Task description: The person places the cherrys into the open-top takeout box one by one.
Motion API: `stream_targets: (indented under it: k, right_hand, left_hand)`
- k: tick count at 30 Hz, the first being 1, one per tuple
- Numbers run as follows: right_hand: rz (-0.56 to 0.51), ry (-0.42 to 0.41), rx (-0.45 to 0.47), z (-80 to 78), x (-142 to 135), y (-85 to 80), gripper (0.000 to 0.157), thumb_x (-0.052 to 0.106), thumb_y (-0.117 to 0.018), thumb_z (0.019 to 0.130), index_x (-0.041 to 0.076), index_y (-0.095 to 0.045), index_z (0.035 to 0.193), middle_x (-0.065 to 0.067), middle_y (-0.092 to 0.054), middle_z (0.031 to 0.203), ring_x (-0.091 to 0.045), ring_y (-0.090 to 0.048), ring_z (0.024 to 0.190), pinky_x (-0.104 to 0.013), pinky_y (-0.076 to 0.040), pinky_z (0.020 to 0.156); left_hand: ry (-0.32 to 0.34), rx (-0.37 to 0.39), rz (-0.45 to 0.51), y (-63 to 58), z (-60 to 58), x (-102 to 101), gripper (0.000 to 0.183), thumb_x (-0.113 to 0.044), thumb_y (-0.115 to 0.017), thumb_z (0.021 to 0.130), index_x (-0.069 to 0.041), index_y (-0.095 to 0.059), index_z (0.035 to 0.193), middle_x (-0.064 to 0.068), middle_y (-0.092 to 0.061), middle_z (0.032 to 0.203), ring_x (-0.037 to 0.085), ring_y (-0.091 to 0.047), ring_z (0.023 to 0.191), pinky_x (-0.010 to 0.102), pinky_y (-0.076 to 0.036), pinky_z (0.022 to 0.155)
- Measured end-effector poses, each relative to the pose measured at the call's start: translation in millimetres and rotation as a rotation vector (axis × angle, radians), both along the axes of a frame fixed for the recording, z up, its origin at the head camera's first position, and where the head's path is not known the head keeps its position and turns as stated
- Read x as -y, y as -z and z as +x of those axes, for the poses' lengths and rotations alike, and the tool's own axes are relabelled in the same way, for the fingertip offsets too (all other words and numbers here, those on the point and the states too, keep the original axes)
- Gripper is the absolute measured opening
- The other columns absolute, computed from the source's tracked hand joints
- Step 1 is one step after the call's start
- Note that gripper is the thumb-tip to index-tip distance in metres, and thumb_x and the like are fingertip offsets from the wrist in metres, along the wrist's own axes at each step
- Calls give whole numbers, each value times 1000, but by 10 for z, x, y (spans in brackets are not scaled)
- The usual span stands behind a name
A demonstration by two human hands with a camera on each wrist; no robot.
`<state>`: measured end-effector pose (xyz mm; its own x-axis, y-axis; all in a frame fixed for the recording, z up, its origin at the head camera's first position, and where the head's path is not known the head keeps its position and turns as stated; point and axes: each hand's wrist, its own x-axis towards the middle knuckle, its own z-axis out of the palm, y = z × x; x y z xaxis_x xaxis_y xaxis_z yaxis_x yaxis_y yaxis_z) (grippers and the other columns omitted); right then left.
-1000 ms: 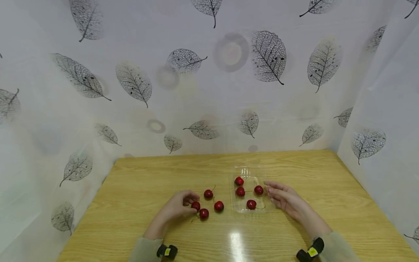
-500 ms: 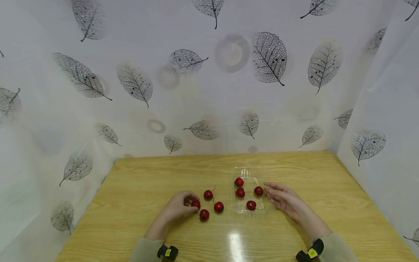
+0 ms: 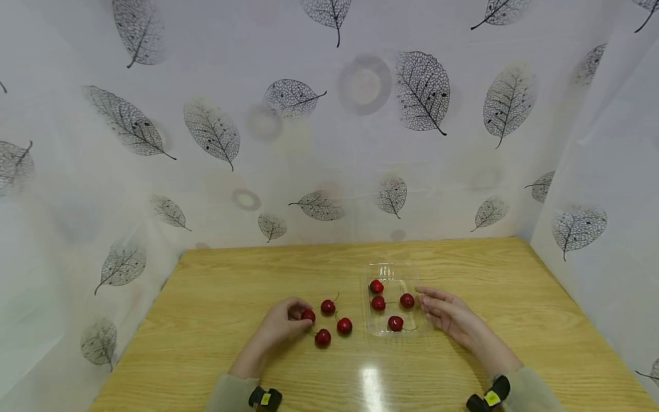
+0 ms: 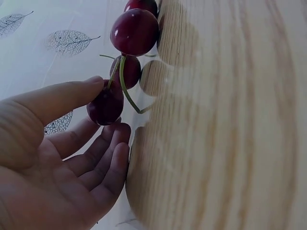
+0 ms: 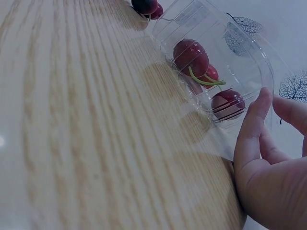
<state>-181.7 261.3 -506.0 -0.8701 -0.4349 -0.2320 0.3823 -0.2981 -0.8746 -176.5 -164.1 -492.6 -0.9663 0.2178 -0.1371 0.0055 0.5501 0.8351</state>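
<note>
In the head view my left hand pinches a dark red cherry between thumb and fingers. The left wrist view shows the thumb against this pinched cherry, whose green stem points up. Three loose cherries lie just to its right: one farther back, one to the right and one nearer me. My right hand has its fingers extended, their tips at the right side of a clear plastic box. Several stemmed cherries lie inside the box.
All of this stands on a light wood-grain table. A white backdrop printed with skeleton leaves rises behind the table and along both sides. Dark straps with small devices sit at both wrists.
The pinched cherry has shifted slightly up and away from the near cherry, along with my left hand. That near cherry has moved a little to the right. My right hand holds its place.
</note>
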Motion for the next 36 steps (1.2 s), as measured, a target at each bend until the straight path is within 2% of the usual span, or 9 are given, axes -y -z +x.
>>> stream_targets:
  k: [7, 11, 14, 18, 27, 36]
  right_hand:
    - [1, 2, 1, -1, -8, 19, 29, 8, -53, 111, 25, -73, 123, 10, -77, 113, 0, -71, 99, -16, -60, 84]
    - [-7, -4, 2, 0, -6, 26, 29, 8, -52, 111, 25, -73, 123, 10, -77, 113, -1, -71, 99, -16, -60, 85]
    - [-13, -6, 4, 0, -2, 27, 29, 8, -53, 111, 25, -73, 123, 10, -77, 113, -1, -72, 99, -17, -60, 85]
    - [-12, -4, 6, -1, 1, 26, 29, 8, -52, 111, 25, -73, 123, 10, -77, 113, -1, -72, 99, -16, -60, 84]
    - [-6, -2, 3, -7, 4, 15, 30, 8, -52, 111, 26, -73, 121, 11, -77, 111, 0, -71, 98, -16, -60, 85]
    - [-8, 4, 15, -8, 1, 3, 30, 8, -53, 111, 27, -75, 119, 11, -77, 110, 0, -72, 97, -16, -60, 84]
  left_hand:
    - [-84, 29, 37, -18, -6, -47, 26, -11, -82, 92, -9, -73, 116, 6, -72, 104, 18, -64, 95, 30, -52, 84]
    - [-123, 4, 51, -53, -15, -87, 26, -10, -82, 91, -8, -73, 116, 7, -73, 106, 18, -66, 96, 35, -57, 88]
    - [-128, -44, 58, -83, -21, -119, 29, -9, -83, 90, -5, -73, 118, 9, -73, 107, 19, -67, 96, 38, -59, 90]
    - [-140, -71, 85, -108, -28, -165, 31, -9, -83, 91, -4, -73, 119, 11, -73, 110, 19, -67, 96, 36, -59, 90]
    - [-154, -98, 133, -108, -73, -288, 28, -8, -82, 92, -3, -74, 118, 15, -73, 114, 19, -67, 95, 31, -60, 86]
    - [-112, -105, 127, -102, -101, -458, 27, -9, -82, 93, -2, -73, 118, 16, -73, 113, 20, -69, 94, 33, -62, 85]
